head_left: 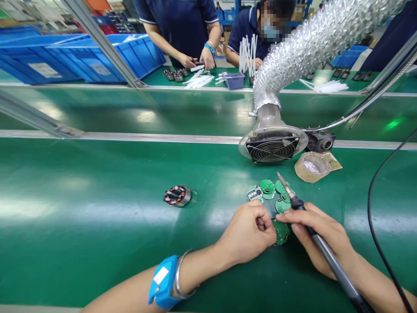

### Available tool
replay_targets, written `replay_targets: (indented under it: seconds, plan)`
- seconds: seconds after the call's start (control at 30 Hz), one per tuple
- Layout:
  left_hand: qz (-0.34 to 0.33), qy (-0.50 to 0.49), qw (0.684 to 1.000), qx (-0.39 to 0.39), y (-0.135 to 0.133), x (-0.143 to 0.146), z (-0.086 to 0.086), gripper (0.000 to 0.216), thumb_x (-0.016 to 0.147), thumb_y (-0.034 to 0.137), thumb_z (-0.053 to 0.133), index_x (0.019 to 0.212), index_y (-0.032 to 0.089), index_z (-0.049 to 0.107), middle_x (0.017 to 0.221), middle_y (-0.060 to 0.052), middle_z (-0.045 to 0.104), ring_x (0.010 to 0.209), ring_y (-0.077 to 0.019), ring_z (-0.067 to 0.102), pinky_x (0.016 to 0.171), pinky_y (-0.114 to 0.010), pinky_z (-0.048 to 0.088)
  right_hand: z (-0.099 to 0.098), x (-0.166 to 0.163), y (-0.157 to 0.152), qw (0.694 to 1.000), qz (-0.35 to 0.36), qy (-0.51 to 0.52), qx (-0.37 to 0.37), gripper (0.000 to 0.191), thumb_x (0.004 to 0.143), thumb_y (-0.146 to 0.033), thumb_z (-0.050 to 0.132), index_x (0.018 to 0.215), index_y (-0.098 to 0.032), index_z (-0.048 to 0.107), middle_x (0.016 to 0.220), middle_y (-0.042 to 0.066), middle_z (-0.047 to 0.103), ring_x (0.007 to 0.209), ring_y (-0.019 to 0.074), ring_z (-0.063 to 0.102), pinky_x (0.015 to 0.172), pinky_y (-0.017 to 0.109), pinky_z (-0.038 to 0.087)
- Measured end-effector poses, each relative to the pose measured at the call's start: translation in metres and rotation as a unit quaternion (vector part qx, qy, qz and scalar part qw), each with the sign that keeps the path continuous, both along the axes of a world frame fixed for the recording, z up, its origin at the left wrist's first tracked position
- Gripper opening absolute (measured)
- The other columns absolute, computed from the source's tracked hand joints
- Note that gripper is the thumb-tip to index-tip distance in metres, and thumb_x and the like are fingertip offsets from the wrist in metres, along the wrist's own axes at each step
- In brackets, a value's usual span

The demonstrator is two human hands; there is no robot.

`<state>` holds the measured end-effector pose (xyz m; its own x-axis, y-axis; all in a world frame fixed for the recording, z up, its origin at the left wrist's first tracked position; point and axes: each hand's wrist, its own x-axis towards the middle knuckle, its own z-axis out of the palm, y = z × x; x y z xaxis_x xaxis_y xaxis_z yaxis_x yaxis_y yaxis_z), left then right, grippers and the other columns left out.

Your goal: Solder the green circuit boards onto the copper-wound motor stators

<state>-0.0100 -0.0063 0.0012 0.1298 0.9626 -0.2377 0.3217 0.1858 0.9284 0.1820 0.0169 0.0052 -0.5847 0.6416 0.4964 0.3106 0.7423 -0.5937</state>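
My right hand [321,234] grips a soldering iron [322,248] by its dark handle, the metal tip pointing up and away from me. Small round green circuit boards [267,188] lie in a cluster under and beyond the tip. My left hand [252,228] is closed, fingers curled in at the near side of that cluster; whatever they pinch is hidden. Right against those fingers is another green circuit board [280,232]. A blue wrist strap [164,280] and a metal bangle circle my left wrist. Off to the left sits a motor stator [177,195] with copper-coloured windings.
A fume extractor fan [273,149] on a silver flexible duct [302,48] hangs beyond the boards. Beside it stands a round tub [312,166] with shiny material. A black cable [371,204] runs down the right. Across the line, two people work near blue bins [97,56].
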Motion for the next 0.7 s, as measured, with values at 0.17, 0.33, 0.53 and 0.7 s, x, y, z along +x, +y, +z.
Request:
replay_targets:
  seconds: [0.17, 0.33, 0.53, 0.7]
  plan:
    - [-0.024, 0.005, 1.000, -0.007, 0.005, -0.001, 0.002, 0.015, 0.057, 0.003, 0.058, 0.051, 0.015, 0.054, 0.063, 0.002, 0.051, 0.057, -0.0090, 0.047, 0.050, -0.020, 0.035, 0.029, 0.013, -0.004, 0.998, -0.043, -0.013, 0.046, 0.050, 0.088, -0.008, 0.050, 0.136, -0.020, 0.049, 0.087, 0.005, 0.070, 0.080, 0.0202, 0.066, 0.064, 0.030, 0.054]
    - [-0.044, 0.028, 0.999, -0.009, 0.007, -0.002, 0.003, 0.015, 0.056, 0.004, 0.058, 0.049, 0.016, 0.051, 0.063, 0.002, 0.050, 0.058, -0.0096, 0.046, 0.050, -0.021, 0.035, 0.045, 0.022, -0.016, 0.998, -0.032, -0.014, 0.053, 0.025, 0.087, -0.016, 0.050, 0.106, -0.017, 0.067, 0.072, 0.007, 0.062, 0.060, 0.0179, 0.059, 0.047, 0.030, 0.047]
    - [-0.045, 0.017, 0.999, -0.004, 0.007, -0.002, 0.001, 0.014, 0.057, 0.005, 0.059, 0.050, 0.016, 0.052, 0.063, 0.002, 0.051, 0.058, -0.0095, 0.046, 0.051, -0.021, 0.035, 0.041, 0.019, -0.028, 0.996, 0.000, -0.069, 0.051, 0.020, 0.086, -0.013, 0.047, 0.099, -0.018, 0.062, 0.066, 0.005, 0.060, 0.059, 0.0207, 0.059, 0.055, 0.036, 0.049]
    - [-0.047, 0.014, 0.999, 0.004, 0.007, -0.002, 0.001, 0.014, 0.058, 0.005, 0.058, 0.051, 0.016, 0.053, 0.064, 0.002, 0.051, 0.059, -0.0098, 0.047, 0.052, -0.021, 0.036, 0.037, 0.016, -0.034, 0.996, -0.003, -0.068, 0.053, 0.019, 0.088, -0.016, 0.046, 0.098, -0.019, 0.062, 0.066, 0.005, 0.059, 0.059, 0.0216, 0.059, 0.061, 0.039, 0.052]
